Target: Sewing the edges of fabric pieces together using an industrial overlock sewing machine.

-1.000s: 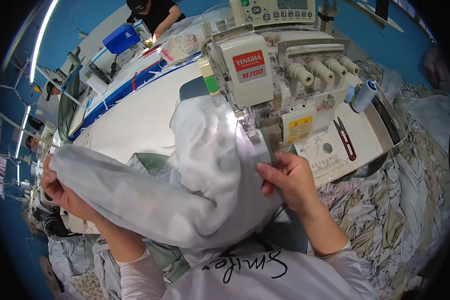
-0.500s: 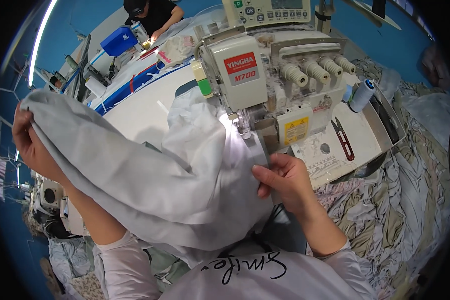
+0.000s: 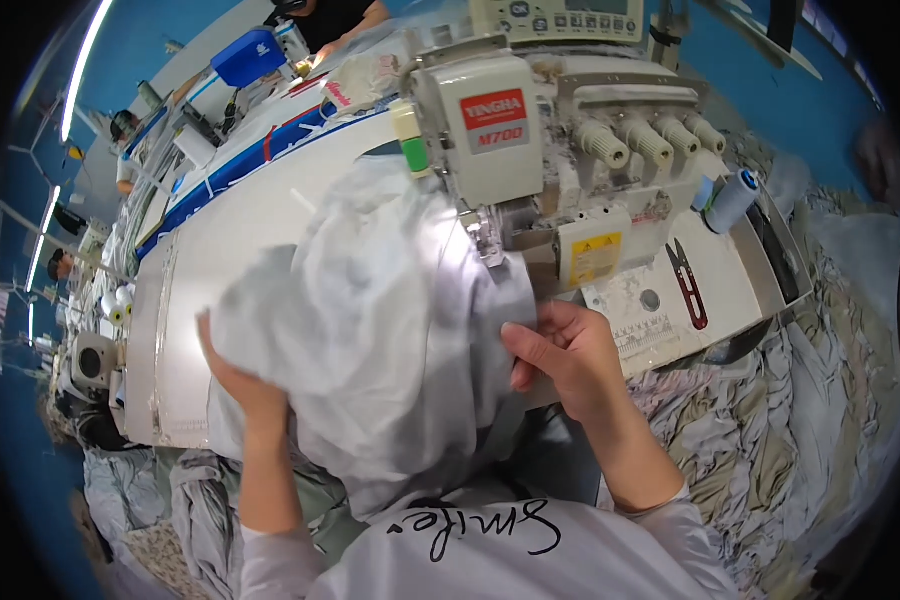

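Pale grey top with black lettering (image 3: pixel 550 560), worn by the person; seen at the lower edge.

Left hand (image 3: pixel 242 380): placed at the left edge of the cloth. Its fingers are partly covered and blurred; whether they are closed on the fabric cannot be told.

Right hand (image 3: pixel 575 360): placed in front of the machine. The cloth's right edge is pinched between the thumb and curled fingers.

Cloth (image 3: pixel 370 330), pale grey, loosely bunched: spread between both hands, on the near side of the needle area and to its left, and brightly lit there. Whether it is caught under the foot cannot be made out.

Heap of grey and olive fabric (image 3: pixel 770 440): piled at the right, beside the table.

Table (image 3: pixel 185 320), whitish: partly covered by the cloth.

Snips (image 3: pixel 690 290), dark red handle: laid on the machine's right-hand ledge.

Sewing machine (image 3: pixel 560 185), cream: marked with red and yellow labels; four ribbed dials are fitted.

Thread spool (image 3: pixel 732 203), pale blue: stood at the machine's right.

Control panel (image 3: pixel 560 22): mounted behind the machine.

Blue machine cover (image 3: pixel 248 57) and co-worker in black (image 3: pixel 335 25): seen beyond, at upper left.
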A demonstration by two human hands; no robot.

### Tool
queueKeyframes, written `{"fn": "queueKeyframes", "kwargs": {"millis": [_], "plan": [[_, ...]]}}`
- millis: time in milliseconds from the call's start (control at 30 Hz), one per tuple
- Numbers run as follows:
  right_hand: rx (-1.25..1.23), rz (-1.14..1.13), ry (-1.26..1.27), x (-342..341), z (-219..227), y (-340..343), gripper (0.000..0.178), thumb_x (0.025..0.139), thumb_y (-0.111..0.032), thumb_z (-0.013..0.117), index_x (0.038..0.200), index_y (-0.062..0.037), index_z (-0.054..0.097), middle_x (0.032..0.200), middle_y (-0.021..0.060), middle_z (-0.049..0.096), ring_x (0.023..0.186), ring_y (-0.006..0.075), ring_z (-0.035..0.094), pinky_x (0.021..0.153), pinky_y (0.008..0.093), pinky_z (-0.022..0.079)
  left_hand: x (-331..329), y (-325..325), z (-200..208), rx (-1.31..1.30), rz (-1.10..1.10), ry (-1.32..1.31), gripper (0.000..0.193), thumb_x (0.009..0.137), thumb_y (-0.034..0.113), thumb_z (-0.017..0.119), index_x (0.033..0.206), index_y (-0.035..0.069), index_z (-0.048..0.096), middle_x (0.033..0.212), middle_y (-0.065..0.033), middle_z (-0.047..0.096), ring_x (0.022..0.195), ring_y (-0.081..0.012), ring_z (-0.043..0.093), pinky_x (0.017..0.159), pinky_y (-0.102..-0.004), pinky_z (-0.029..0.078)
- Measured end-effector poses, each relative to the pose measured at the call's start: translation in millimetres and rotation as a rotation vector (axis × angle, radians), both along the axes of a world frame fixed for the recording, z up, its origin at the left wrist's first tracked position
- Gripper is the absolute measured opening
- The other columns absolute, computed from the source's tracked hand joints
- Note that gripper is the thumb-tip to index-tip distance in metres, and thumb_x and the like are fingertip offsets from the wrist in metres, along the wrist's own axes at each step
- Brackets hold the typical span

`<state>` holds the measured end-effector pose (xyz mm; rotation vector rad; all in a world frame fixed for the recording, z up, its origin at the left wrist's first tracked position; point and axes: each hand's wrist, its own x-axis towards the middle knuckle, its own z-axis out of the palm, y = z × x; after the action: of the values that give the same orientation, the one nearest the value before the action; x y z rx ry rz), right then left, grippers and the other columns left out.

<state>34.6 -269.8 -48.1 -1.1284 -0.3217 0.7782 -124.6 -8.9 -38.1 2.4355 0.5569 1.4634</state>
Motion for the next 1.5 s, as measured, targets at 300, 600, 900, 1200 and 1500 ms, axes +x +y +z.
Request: {"fn": "queueKeyframes", "kwargs": {"millis": [300, 600, 900, 1200, 1500], "plan": [[0.011, 0.029, 0.050, 3, -2, -3, 0.010, 0.080, -0.007, 0.064, 0.084, 0.0015, 0.060, 0.066, 0.0026, 0.060, 0.045, 0.0072, 0.054, 0.042, 0.0182, 0.044, 100, 46, 119, 0.338, -0.008, -0.268, 0.016, 0.079, 0.009, 0.058, 0.093, 0.002, 0.062, 0.086, -0.0081, 0.056, 0.079, -0.0223, 0.055, 0.070, -0.0282, 0.043], [-0.074, 0.038, -0.037, 0, -3, -3, 0.015, 0.080, -0.007, 0.064, 0.089, 0.0033, 0.062, 0.066, 0.0025, 0.060, 0.044, 0.0056, 0.053, 0.040, 0.0171, 0.042, 134, 166, 83, 0.337, 0.163, 0.121, 0.019, 0.079, 0.019, 0.062, 0.086, 0.002, 0.063, 0.092, -0.0146, 0.060, 0.088, -0.0327, 0.055, 0.077, -0.0385, 0.043], [-0.271, 0.076, -0.102, -64, -25, 0, 0.013, 0.080, -0.007, 0.063, 0.088, 0.0032, 0.061, 0.065, 0.0065, 0.061, 0.045, 0.0106, 0.054, 0.043, 0.0214, 0.043, -61, -35, -10, -0.449, -0.652, 0.345, 0.023, 0.073, 0.015, 0.070, 0.083, 0.004, 0.053, 0.082, -0.0070, 0.057, 0.070, -0.0178, 0.056, 0.064, -0.0267, 0.046], [-0.114, 0.454, -0.051, -97, 3, 5, 0.021, 0.080, -0.008, 0.060, 0.096, 0.0044, 0.056, 0.067, 0.0092, 0.060, 0.048, 0.0131, 0.055, 0.040, 0.0212, 0.043, -159, -139, -165, -0.533, 0.103, 0.503, 0.041, 0.064, 0.012, 0.071, 0.100, 0.003, 0.053, 0.094, -0.0151, 0.055, 0.094, -0.0321, 0.054, 0.084, -0.0372, 0.043], [0.798, 0.362, 0.106, -35, 39, 1, 0.026, 0.092, -0.005, 0.043, 0.116, 0.0024, 0.047, 0.086, 0.0030, 0.056, 0.054, 0.0027, 0.044, 0.058, 0.0167, 0.046, -324, -20, -255, -0.498, 1.081, 0.122, 0.028, 0.070, 0.012, 0.058, 0.096, 0.002, 0.054, 0.098, -0.0167, 0.056, 0.092, -0.0340, 0.055, 0.082, -0.0391, 0.042]]}}
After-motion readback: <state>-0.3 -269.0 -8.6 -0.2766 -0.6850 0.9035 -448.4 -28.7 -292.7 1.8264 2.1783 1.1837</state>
